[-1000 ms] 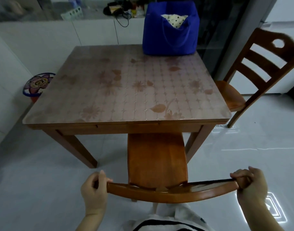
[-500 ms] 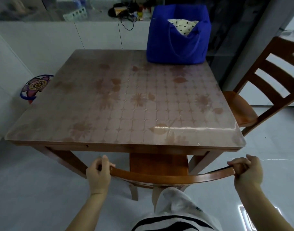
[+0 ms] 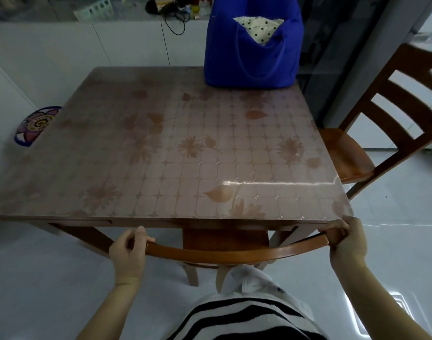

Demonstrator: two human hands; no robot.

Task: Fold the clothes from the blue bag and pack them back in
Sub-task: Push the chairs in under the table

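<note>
Head view looks down across the worktop, a square wooden table under a clear cover printed with flowers and leaves. My left hand grips the left end of the curved top rail of a chair, with the fingers curled over the wood. My right hand grips the right end of the same rail, just below the near right corner of the worktop. So my hands are well apart, each clamped on the rail. The chair's seat sits under the near edge of the worktop.

The blue bag stands upright at the far edge, close to the far right corner, with its mouth open. A cream cloth with black dots shows in the mouth, and a blue handle hangs down the side that faces me.

A second chair with a slatted back stands beside the right edge, its seat near the worktop. On the floor off the left edge sits a round stool with a colourful flower pattern. White cabinets run behind the far edge, with dark cables and small blurred things on top. My black and white striped top fills the bottom of the view
</note>
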